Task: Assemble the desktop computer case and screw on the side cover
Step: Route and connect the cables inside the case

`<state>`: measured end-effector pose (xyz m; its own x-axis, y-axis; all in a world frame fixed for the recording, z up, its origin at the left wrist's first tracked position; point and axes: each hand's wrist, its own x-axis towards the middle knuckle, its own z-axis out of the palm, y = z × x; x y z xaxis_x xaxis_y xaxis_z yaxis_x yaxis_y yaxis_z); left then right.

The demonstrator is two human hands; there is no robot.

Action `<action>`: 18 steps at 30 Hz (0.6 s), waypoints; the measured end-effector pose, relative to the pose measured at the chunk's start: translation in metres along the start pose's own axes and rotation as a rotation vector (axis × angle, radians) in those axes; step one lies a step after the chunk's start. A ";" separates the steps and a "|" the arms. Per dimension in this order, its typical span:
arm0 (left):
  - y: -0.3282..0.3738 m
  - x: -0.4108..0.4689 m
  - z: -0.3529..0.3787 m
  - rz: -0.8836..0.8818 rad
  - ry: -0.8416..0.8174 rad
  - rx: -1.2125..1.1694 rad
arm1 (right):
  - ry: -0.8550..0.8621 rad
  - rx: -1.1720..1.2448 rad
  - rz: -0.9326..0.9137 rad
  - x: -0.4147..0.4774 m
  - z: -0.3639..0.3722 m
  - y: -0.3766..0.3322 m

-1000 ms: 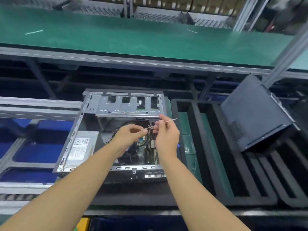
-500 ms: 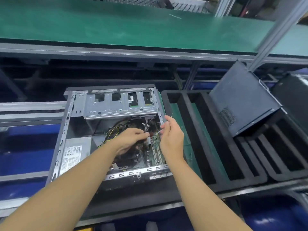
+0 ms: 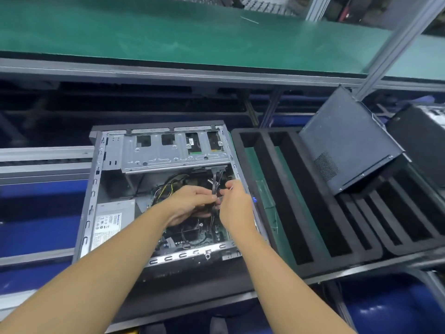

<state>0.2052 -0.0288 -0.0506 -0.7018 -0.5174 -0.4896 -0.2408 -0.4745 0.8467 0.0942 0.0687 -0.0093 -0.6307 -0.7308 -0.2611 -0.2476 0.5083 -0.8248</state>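
An open desktop computer case point(image 3: 95, 189) lies on its side in front of me, with its drive cage point(image 3: 173, 153), power supply point(image 3: 113, 220) and motherboard showing. Both hands are inside it, over the board. My left hand point(image 3: 190, 203) grips a bundle of black cables point(image 3: 215, 186) that hangs from the drive cage. My right hand point(image 3: 234, 203) pinches the same bundle from the right, with a thin light tie at its fingertips. The dark side cover point(image 3: 346, 143) leans tilted in the foam tray at the right.
A black foam tray point(image 3: 296, 213) with long slots sits right of the case. A second dark case point(image 3: 421, 141) stands at the far right. A green conveyor belt point(image 3: 192, 32) runs across the back, above a metal rail. Blue bins lie below.
Both hands have sunk deeper into the case and closed on the cable bundle. The thin tie, held up at the drive cage a second ago, is now down at the cables.
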 end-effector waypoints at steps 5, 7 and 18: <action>-0.001 -0.001 0.004 -0.026 0.035 -0.063 | 0.053 0.130 0.060 0.000 0.011 0.001; 0.000 -0.003 0.004 -0.060 0.029 -0.142 | 0.061 0.198 0.104 0.003 0.015 0.000; 0.001 -0.003 0.025 -0.016 0.505 -0.348 | 0.080 0.121 0.028 0.003 0.018 0.002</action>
<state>0.1902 -0.0100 -0.0432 -0.2754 -0.7415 -0.6119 0.0437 -0.6455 0.7625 0.1047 0.0597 -0.0206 -0.6937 -0.6760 -0.2484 -0.1414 0.4660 -0.8734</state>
